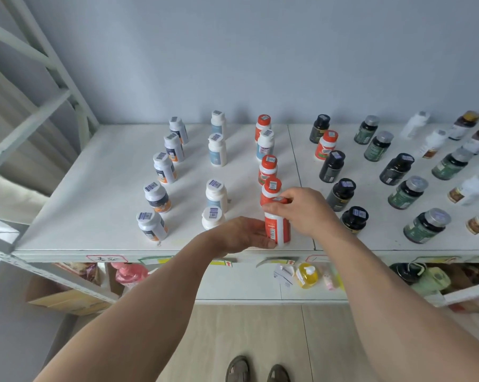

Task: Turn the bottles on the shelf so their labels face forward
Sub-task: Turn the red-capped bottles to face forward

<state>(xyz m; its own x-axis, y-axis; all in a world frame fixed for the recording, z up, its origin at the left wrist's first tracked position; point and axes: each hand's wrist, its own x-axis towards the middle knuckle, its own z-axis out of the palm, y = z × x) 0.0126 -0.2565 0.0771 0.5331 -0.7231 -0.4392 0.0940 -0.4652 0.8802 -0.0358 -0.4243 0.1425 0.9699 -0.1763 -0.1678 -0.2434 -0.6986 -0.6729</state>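
Head cam view, looking down at a white shelf [100, 216] covered in rows of pill bottles. Both hands are on the same orange bottle [277, 228], which stands at the front edge of the shelf in the orange row. The left hand [244, 234] is wrapped around the lower left side of it, fingers curled on the body. The right hand [299, 209] comes in from above and grips the cap end, thumb and fingers closed around the top. The side facing the camera shows a white strip with a barcode, so that's not the front label.

Right behind it is another orange bottle with a white collar [271, 190], almost touching, and more orange ones run toward the wall. One white bottle with a blue label [265, 144] sits mixed into that row.

To the left there's a row of white bottles [216, 194], and further left a row with grey caps and orange and dark labels [157, 197]. To the right are black bottles [340, 194], then green ones with silver lids [408, 192], then pale ones at the far right, blurry.

Below the top shelf there's a yellow pump bottle [306, 274] and a pink bottle [129, 272] on the lower level. Sandaled feet [257, 370] on a wood-look floor at the bottom.
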